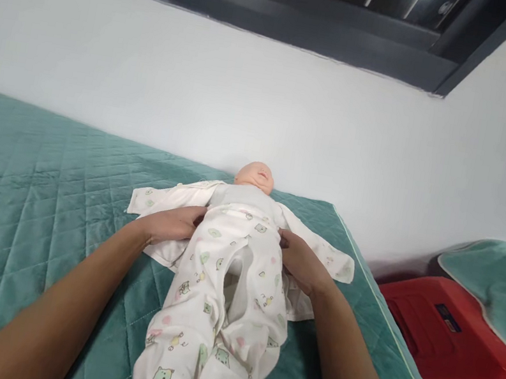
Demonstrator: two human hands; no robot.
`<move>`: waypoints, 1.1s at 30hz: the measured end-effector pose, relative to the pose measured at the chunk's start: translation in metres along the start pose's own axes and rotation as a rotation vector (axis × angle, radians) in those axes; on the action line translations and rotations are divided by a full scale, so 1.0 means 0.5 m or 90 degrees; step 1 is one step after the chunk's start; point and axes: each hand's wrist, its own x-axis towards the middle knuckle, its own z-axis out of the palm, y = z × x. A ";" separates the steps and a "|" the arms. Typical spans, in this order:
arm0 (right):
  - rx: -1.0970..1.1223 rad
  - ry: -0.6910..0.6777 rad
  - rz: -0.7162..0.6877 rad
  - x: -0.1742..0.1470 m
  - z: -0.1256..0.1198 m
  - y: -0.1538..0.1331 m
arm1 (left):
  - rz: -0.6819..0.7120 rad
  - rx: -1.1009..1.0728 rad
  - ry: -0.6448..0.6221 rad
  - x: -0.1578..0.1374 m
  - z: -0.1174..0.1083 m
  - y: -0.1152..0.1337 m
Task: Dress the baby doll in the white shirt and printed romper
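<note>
Shows a baby doll with a smooth peach plastic head [255,175] and a pale grey torso [245,198], on its back near the corner of a teal quilted bedcover [36,211], close to a plain white wall [201,90]. Has the left hand [174,223] at one side of the waist and the right hand [301,262] at the other, both with bent, partly closed fingers against the white printed cloth trousers [207,272]. Cannot tell the firmness of either hold, because of hidden fingertips. Could go wrong, most likely, through an uneven pull: might twist the soft waistband [244,211] or drag the open crotch off centre. Could also trap or crumple the white long-sleeved jacket [331,259], open and spread at both sides of the doll, given hems so close under the hands. Might knock the hard round head against the wall with too strong an upward tug. Shows slack, rumpled folds along the tubular legs, small green and pink prints, sleeves stretched outward, plush diamond stitching underneath, and, beyond the piped edge, a glossy moulded red plastic object [422,341] with a dark label.
</note>
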 end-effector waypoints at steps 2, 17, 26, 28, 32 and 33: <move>0.022 0.008 0.021 -0.001 -0.002 0.003 | -0.001 -0.006 0.004 0.000 0.003 0.002; 0.216 -0.004 -0.007 -0.003 0.030 0.012 | 0.012 -0.090 0.057 -0.001 0.020 0.001; 0.314 0.042 0.016 -0.003 0.055 -0.010 | -0.033 -0.283 0.054 0.009 0.033 -0.003; 0.322 0.061 0.024 -0.004 0.059 -0.018 | -0.045 -0.300 0.052 0.011 0.034 -0.003; 0.307 0.073 0.024 -0.002 0.059 -0.018 | -0.054 -0.313 0.050 0.013 0.033 0.000; 0.299 0.067 0.020 0.000 0.057 -0.015 | -0.059 -0.323 0.047 0.014 0.033 0.000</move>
